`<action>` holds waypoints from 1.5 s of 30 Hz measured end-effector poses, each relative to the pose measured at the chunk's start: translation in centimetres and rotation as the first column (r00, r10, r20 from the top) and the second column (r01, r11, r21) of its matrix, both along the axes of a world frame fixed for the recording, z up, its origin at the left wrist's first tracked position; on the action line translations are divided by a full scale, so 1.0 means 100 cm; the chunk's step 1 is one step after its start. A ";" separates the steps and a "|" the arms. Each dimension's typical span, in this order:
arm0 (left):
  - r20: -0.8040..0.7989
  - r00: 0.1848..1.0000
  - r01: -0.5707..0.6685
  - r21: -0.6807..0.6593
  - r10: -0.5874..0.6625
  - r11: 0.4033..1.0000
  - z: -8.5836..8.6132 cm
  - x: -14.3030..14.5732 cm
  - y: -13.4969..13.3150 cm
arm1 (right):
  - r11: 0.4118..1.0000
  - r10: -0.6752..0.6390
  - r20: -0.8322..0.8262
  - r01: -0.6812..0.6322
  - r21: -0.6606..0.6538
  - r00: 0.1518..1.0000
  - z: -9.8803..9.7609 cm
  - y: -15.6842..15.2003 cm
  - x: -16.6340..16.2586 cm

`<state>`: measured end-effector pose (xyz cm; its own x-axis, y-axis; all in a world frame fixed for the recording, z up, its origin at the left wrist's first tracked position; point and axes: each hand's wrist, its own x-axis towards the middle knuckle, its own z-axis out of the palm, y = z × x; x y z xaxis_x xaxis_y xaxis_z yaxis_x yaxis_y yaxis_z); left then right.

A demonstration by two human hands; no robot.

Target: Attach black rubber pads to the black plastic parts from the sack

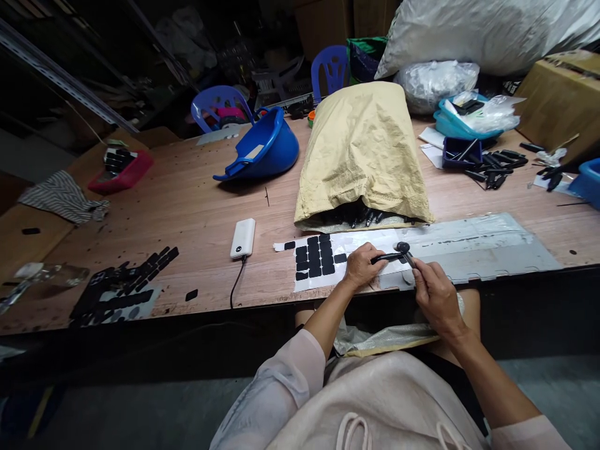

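My left hand [362, 265] is closed around one end of a slim black rod-like piece [387, 256], held just above the table edge. Fingers of my right hand [435, 294] grip a thin grey-handled tool [410, 259]. Its dark rounded head [402, 247] meets the free end of the black piece; whether the head is part of the tool or of the piece I cannot tell. Below both hands lies a white sheet [370, 240], bearing rows of black rounded stickers [315, 256] to the left. A grey plastic mat [487, 240] extends to the right.
A yellow woven sack [360, 144] lies ahead, its mouth showing black pieces [365, 215]. On the left are a white power bank [242, 237] with a cable and a blue basin [272, 147]. More black pieces [499, 165] lie at right. Another sack lies open across my lap.
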<state>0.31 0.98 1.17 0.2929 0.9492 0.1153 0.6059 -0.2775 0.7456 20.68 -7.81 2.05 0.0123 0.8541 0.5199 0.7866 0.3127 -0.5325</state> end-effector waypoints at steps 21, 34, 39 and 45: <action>-0.091 0.996 0.006 0.010 -0.005 1.000 0.010 0.003 -0.001 | 0.729 -0.480 0.414 0.614 -0.303 0.774 0.026 0.078 0.085; -0.049 0.999 0.009 0.052 -0.006 0.999 0.011 -0.001 -0.003 | 0.772 -0.441 0.524 0.606 -0.193 0.729 0.012 0.094 0.063; 0.055 0.983 0.167 0.150 -0.177 0.974 0.014 -0.007 -0.053 | 0.760 -0.448 0.522 0.617 -0.205 0.725 0.012 0.095 0.063; -0.159 0.891 0.402 -0.159 -0.425 0.902 -0.006 -0.013 -0.115 | 0.775 -0.452 0.487 0.599 -0.201 0.747 0.010 0.096 0.063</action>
